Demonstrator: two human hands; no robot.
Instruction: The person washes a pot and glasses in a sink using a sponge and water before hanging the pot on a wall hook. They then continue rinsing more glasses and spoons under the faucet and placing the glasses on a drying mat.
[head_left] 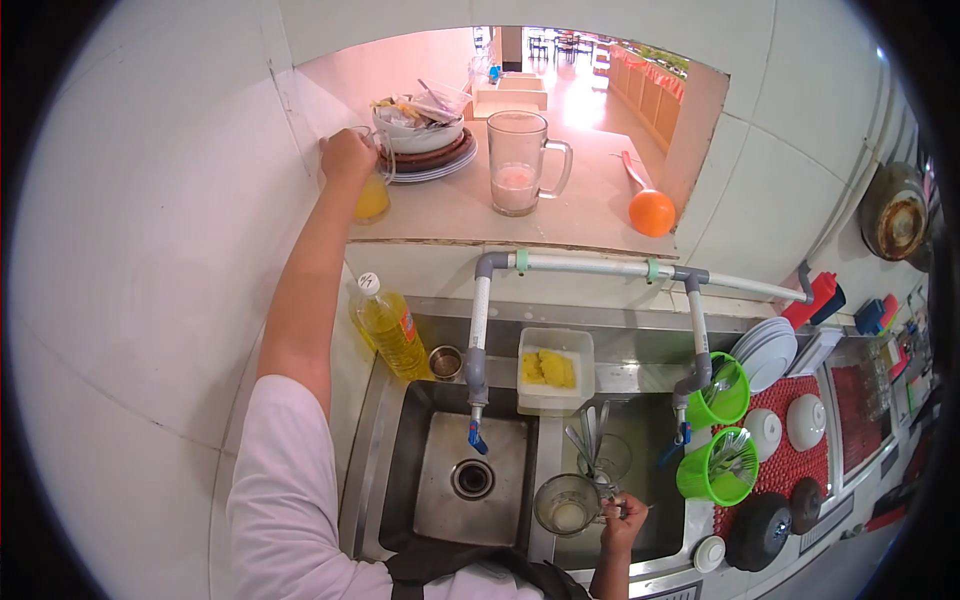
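Note:
At the far left of the hatch ledge, my left hand (350, 157) is closed around a glass mug (373, 200) with yellow-orange liquid in it. Stacked plates (440, 170) and a white bowl (425, 138) of scraps and wrappers sit just beside it. A taller glass mug (516, 170) with a little pale pink liquid stands on the ledge. Down over the right basin, my right hand (624, 520) grips the handle side of another glass mug (567, 505), tilted so its mouth faces me. Spoons (592, 440) and a glass (610, 457) lie in that basin.
An orange ladle (652, 212) rests on the ledge. Pipes with taps (478, 437) hang over both basins. A yellow soap bottle (392, 330) and a tub with sponges (555, 370) stand behind them. Green baskets (718, 467) of cutlery and white bowls (806, 421) are at right.

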